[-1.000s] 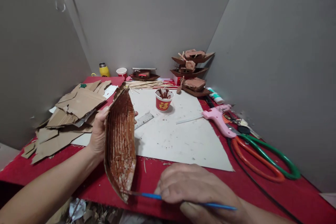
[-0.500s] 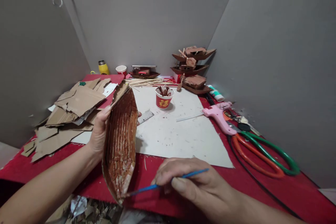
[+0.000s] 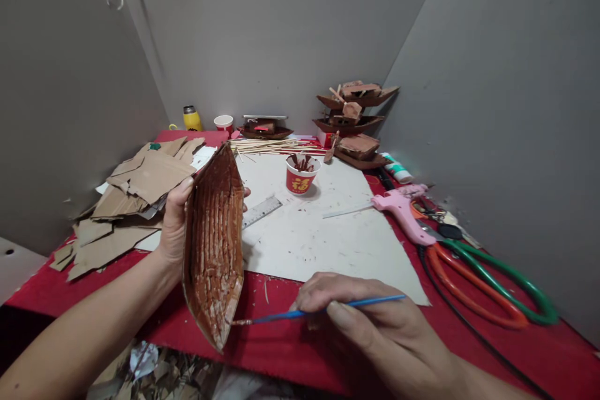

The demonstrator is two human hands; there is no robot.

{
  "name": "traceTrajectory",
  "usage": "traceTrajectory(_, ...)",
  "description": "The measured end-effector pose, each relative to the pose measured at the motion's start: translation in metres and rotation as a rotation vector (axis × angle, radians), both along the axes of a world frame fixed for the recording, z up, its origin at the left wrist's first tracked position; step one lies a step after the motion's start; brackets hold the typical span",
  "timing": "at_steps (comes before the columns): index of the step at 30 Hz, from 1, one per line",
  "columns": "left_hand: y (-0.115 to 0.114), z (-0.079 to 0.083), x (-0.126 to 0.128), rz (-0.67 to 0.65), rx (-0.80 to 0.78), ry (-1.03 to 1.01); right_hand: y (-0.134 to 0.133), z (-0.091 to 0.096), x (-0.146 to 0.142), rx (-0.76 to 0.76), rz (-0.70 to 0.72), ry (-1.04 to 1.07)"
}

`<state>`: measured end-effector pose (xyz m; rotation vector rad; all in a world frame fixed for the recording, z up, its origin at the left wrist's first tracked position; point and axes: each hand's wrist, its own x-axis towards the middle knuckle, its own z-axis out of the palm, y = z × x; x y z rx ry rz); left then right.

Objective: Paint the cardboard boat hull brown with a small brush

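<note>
My left hand (image 3: 173, 225) grips a cardboard boat hull (image 3: 215, 237) from behind, thumb at its left edge and fingertips showing past the right edge. The hull stands nearly upright, its ribbed inside facing me and coated in brown paint, with paler patches near the lower end. In my right hand (image 3: 360, 319) a thin blue paintbrush (image 3: 285, 315) is pinched between thumb and fingers. Its brown-stained bristles point left, at the hull's lower right edge; whether they touch is hard to tell. Beyond stands a red and white paper cup (image 3: 302, 176) smeared inside with brown paint.
Torn cardboard (image 3: 150, 175) is piled at left. Finished brown model boats (image 3: 359, 106) are stacked at the back right. A pink glue gun (image 3: 403, 212) and scissors with red and green handles (image 3: 492, 281) lie at right. A ruler (image 3: 262, 211) rests on the white sheet (image 3: 337, 244).
The brush tip has moved up and slightly right, from the hull's bottom tip to its lower right edge. The hull tilts a little differently, and the whole view has shifted slightly.
</note>
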<state>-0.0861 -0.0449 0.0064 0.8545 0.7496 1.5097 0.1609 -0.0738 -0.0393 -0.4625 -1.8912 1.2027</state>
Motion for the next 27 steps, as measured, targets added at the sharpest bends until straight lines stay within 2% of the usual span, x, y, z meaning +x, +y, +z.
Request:
traceTrajectory(3, -0.0012, 0.0006, 0.0006, 0.012, 0.006, 0.021, -0.0001, -0.0016, 0.0021, 0.033, -0.009, -0.005)
traceTrajectory(7, -0.0017, -0.0005, 0.0013, 0.028, 0.056, 0.025, 0.0017, -0.0018, 0.0004, 0.068, -0.150, -0.017)
traceTrajectory(13, -0.0012, -0.0041, 0.0016, 0.013, 0.107, 0.014, 0.0021, 0.0014, -0.0039, 0.041, -0.058, -0.014)
traceTrajectory(19, -0.0012, -0.0049, 0.0043, 0.013, 0.155, 0.005, 0.0029, 0.0006, -0.0043, 0.064, -0.177, -0.033)
traceTrajectory(24, -0.0016, -0.0056, 0.0042, 0.007, 0.174, 0.001, 0.0032, 0.0000, -0.0029, 0.085, -0.126, -0.019)
traceTrajectory(27, -0.0011, -0.0058, 0.0031, 0.001, 0.173, -0.004, 0.0032, 0.0011, -0.0032, 0.090, -0.172, 0.003)
